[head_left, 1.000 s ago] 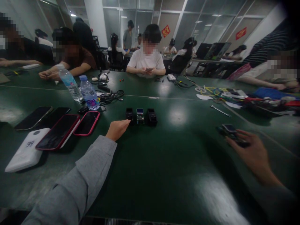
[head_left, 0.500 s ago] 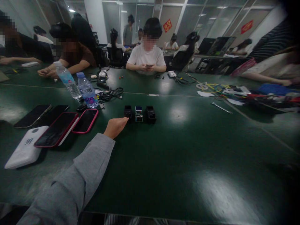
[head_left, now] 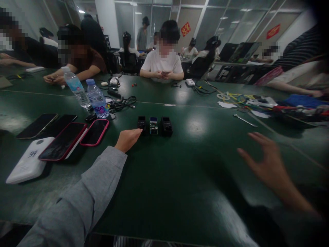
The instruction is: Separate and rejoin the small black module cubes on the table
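Observation:
My left hand [head_left: 127,139], in a grey sleeve, rests on the green table [head_left: 180,178] with its fingers loosely curled and its fingertips at the leftmost of three small black devices [head_left: 153,125] set in a row. Nothing shows in that hand. My right hand [head_left: 267,163] hovers over the table at the right, blurred, with fingers spread and nothing in it.
Several phones [head_left: 74,135] and a white power bank [head_left: 28,164] lie at the left. Two water bottles [head_left: 87,96] and tangled cables [head_left: 120,103] stand behind them. Wires, paper and a metal tool [head_left: 244,120] clutter the right. Other people sit around the table's far side.
My right hand held a small dark device one second ago, left the view, and is back now with spread fingers and nothing in it. My left hand has stayed put.

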Motion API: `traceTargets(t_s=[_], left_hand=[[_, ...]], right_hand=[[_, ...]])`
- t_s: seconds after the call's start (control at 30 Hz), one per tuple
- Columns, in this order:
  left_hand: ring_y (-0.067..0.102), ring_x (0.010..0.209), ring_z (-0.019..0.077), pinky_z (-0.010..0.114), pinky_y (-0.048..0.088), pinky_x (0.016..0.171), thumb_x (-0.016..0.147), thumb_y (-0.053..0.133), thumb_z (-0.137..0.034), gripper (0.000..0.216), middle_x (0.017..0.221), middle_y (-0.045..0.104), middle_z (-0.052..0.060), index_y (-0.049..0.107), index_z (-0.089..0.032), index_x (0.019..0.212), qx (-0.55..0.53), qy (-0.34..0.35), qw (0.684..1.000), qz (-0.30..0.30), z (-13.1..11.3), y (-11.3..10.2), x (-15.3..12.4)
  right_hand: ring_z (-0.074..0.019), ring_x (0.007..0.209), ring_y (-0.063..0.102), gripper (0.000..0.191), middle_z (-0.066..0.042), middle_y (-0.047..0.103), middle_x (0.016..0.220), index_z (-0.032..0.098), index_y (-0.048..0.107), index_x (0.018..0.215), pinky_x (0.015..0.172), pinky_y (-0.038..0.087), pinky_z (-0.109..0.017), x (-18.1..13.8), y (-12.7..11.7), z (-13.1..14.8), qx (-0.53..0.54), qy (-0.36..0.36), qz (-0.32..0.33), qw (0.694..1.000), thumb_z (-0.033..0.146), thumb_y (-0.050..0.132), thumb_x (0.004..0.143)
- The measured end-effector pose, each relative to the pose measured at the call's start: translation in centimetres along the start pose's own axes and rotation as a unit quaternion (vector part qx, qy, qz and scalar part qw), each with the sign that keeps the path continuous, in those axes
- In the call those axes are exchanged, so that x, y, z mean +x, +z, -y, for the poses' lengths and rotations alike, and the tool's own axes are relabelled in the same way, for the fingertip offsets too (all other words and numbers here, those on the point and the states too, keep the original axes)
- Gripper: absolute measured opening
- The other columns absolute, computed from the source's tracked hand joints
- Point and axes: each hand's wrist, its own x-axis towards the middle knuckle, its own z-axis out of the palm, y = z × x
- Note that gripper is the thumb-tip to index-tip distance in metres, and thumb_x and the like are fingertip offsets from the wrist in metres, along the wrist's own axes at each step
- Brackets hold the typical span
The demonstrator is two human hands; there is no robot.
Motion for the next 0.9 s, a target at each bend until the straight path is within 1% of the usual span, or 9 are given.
traceTargets(t_s=[0.07, 0.17, 0.27, 0.33, 0.4, 0.53, 0.63, 0.77, 0.9], left_hand=[[0.05, 0.051, 0.0093, 0.023, 0.026, 0.049, 0.099, 0.044, -0.026, 0.029, 0.061, 0.059, 0.0, 0.061, -0.017, 0.078, 0.002, 0.001, 1.0, -0.008, 0.0, 0.1, 0.0], [0.049, 0.05, 0.0097, 0.024, 0.026, 0.048, 0.099, 0.044, -0.026, 0.03, 0.06, 0.058, 0.0, 0.06, -0.017, 0.076, 0.004, 0.007, 0.999, -0.031, -0.1, 0.0, 0.1], [0.047, 0.048, 0.0091, 0.025, 0.027, 0.048, 0.099, 0.045, -0.025, 0.029, 0.058, 0.056, -0.001, 0.059, -0.017, 0.074, 0.004, 0.006, 0.999, -0.04, -0.2, -0.2, 0.2], [0.047, 0.048, 0.009, 0.025, 0.026, 0.048, 0.099, 0.046, -0.024, 0.029, 0.058, 0.055, -0.001, 0.058, -0.017, 0.073, 0.003, 0.004, 0.999, -0.048, -0.3, -0.3, 0.3], [0.047, 0.049, 0.0089, 0.025, 0.026, 0.048, 0.099, 0.047, -0.024, 0.029, 0.058, 0.054, -0.002, 0.056, -0.017, 0.072, 0.005, 0.003, 0.998, -0.055, -0.3, -0.2, 0.4], [0.043, 0.048, 0.0084, 0.025, 0.026, 0.048, 0.097, 0.051, -0.026, 0.026, 0.059, 0.05, -0.004, 0.05, -0.018, 0.072, 0.014, -0.021, 0.996, -0.088, -0.3, -0.1, 0.5], [0.048, 0.057, 0.0094, 0.023, 0.036, 0.053, 0.093, 0.059, -0.028, 0.012, 0.077, 0.056, -0.001, 0.051, -0.019, 0.093, -0.026, -0.051, 0.985, -0.16, -0.4, -0.1, 0.7], [0.055, 0.095, 0.0202, 0.033, 0.05, 0.076, 0.079, 0.075, -0.036, 0.059, 0.11, 0.052, 0.009, 0.041, -0.022, 0.125, -0.037, -0.039, 0.961, -0.271, -0.4, -0.3, 1.0], [0.05, 0.109, 0.0257, 0.041, 0.048, 0.092, 0.073, 0.079, -0.042, 0.078, 0.117, 0.045, 0.01, 0.034, -0.026, 0.135, -0.006, -0.046, 0.954, -0.296, -0.5, -0.2, 0.7]], right_hand=[[-0.0327, 0.134, 0.041, 0.06, -0.015, 0.044, 0.144, 0.031, 0.045, 0.143, 0.109, 0.033, -0.058, 0.4, 5.5, 3.2, 0.051, -0.092, 0.082, 0.991, 0.062, 0.048, 0.091], [-0.0305, 0.141, 0.03, 0.055, -0.008, 0.032, 0.154, 0.029, 0.035, 0.147, 0.109, 0.032, -0.061, 1.1, 13.1, 8.3, 0.062, -0.147, 0.195, 0.968, 0.047, 0.044, 0.096], [-0.0265, 0.144, 0.022, 0.058, -0.005, 0.025, 0.157, 0.028, 0.027, 0.151, 0.115, 0.023, -0.056, 1.9, 17.2, 11.0, 0.065, -0.197, 0.232, 0.95, 0.038, 0.046, 0.097], [-0.0262, 0.144, 0.024, 0.056, -0.005, 0.029, 0.156, 0.028, 0.029, 0.149, 0.116, 0.022, -0.055, 2.3, 17.9, 11.3, 0.068, -0.218, 0.233, 0.945, 0.036, 0.047, 0.097], [-0.0282, 0.14, 0.031, 0.048, -0.007, 0.039, 0.15, 0.026, 0.039, 0.143, 0.112, 0.029, -0.055, 2.5, 17.7, 10.9, 0.066, -0.22, 0.221, 0.948, 0.037, 0.048, 0.097], [-0.0331, 0.124, 0.047, 0.039, -0.015, 0.052, 0.13, 0.018, 0.052, 0.124, 0.098, 0.044, -0.052, 2.6, 17.2, 9.8, 0.044, -0.168, 0.148, 0.974, 0.042, 0.054, 0.094], [-0.0354, 0.116, 0.051, 0.049, -0.019, 0.049, 0.127, 0.014, 0.048, 0.129, 0.091, 0.049, -0.052, 2.4, 17.5, 9.3, 0.021, -0.111, 0.119, 0.986, 0.044, 0.056, 0.091], [-0.0323, 0.1, 0.059, 0.049, -0.017, 0.053, 0.122, 0.015, 0.045, 0.132, 0.08, 0.054, -0.048, 2.1, 17.9, 8.8, 0.031, -0.06, 0.152, 0.986, 0.042, 0.051, 0.091], [-0.0307, 0.1, 0.06, 0.045, -0.015, 0.055, 0.121, 0.017, 0.048, 0.129, 0.082, 0.054, -0.047, 2.0, 17.6, 8.7, 0.062, -0.043, 0.136, 0.988, 0.04, 0.052, 0.091]])
